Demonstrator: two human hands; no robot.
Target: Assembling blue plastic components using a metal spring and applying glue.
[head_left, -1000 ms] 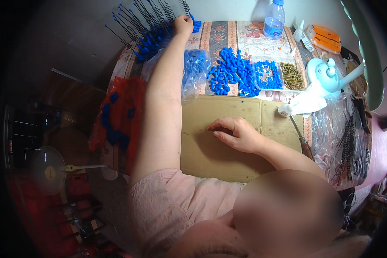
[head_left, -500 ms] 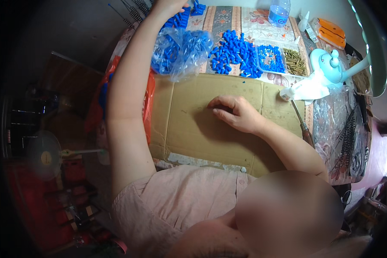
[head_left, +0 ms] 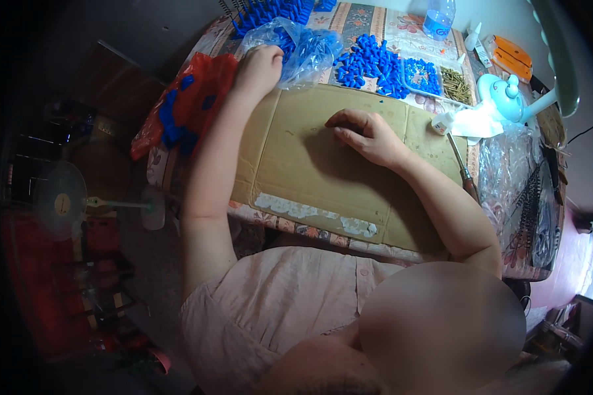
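Note:
My left hand (head_left: pixel 259 68) is at the left edge of a clear plastic bag (head_left: pixel 308 56) with blue pieces in it. Its fingers curl inward, and whatever they hold is hidden. Over the middle of a flat brown cardboard sheet (head_left: pixel 296 158) rests my right hand (head_left: pixel 369 137). Its fingers are loosely bent, the thumb stands apart from them, and nothing shows between them. Beyond the cardboard lies a heap of small blue cone-shaped pieces (head_left: pixel 369 66).
A clear tray holds small blue parts (head_left: pixel 420 76) and brass-coloured pins (head_left: pixel 454 85). Blue assembled pieces (head_left: pixel 277 13) stand at the far left. A red bag (head_left: pixel 204 85) lies left of the cardboard. At right are a screwdriver-like tool (head_left: pixel 466 174), a light-blue lamp base (head_left: pixel 501 95) and a bottle (head_left: pixel 439 20).
My left hand has come back from the blue pieces at the far left to the clear bag. The view has shifted slightly. My right hand stays over the cardboard, much as before.

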